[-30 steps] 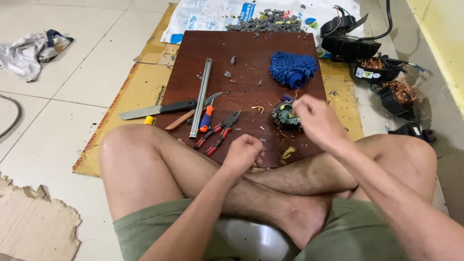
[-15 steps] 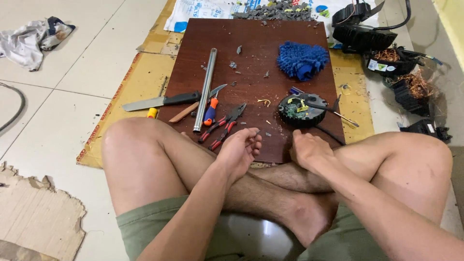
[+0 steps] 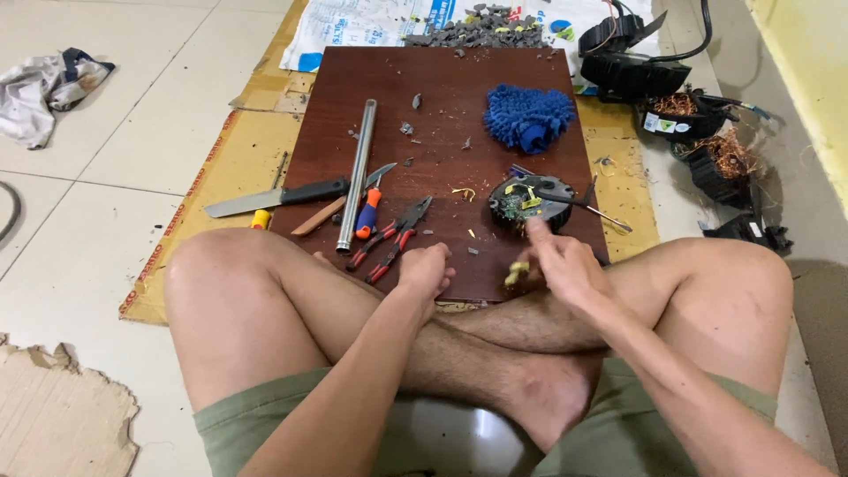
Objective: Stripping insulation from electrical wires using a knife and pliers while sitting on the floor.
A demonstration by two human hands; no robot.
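I sit cross-legged at the near edge of a dark brown wooden board [image 3: 442, 79]. My left hand [image 3: 427, 269] rests on that edge with its fingers curled and nothing in it, just below the red-handled pliers [image 3: 393, 237]. My right hand [image 3: 561, 261] lies on the board. Its forefinger points at a round black motor part [image 3: 530, 201] with a green circuit board and yellow bits, and touches its near side. A small yellow piece [image 3: 517, 272] lies by the thumb, not clearly gripped. A thin metal rod [image 3: 605, 215] sticks out to the right of the round part.
On the board's left lie a steel tube [image 3: 356, 172], an orange-and-blue-handled tool [image 3: 369, 210], a wooden stick [image 3: 318, 216] and a knife [image 3: 274, 196]. A blue mop-like cloth [image 3: 528, 117] sits at the back. Black motor housings with copper windings [image 3: 698, 132] stand on the right, and grey debris [image 3: 481, 28] at the far edge.
My right hand dropped from above the round part to my leg, then reached forward onto the board to the part. My left hand stayed put. The view shifted slightly.
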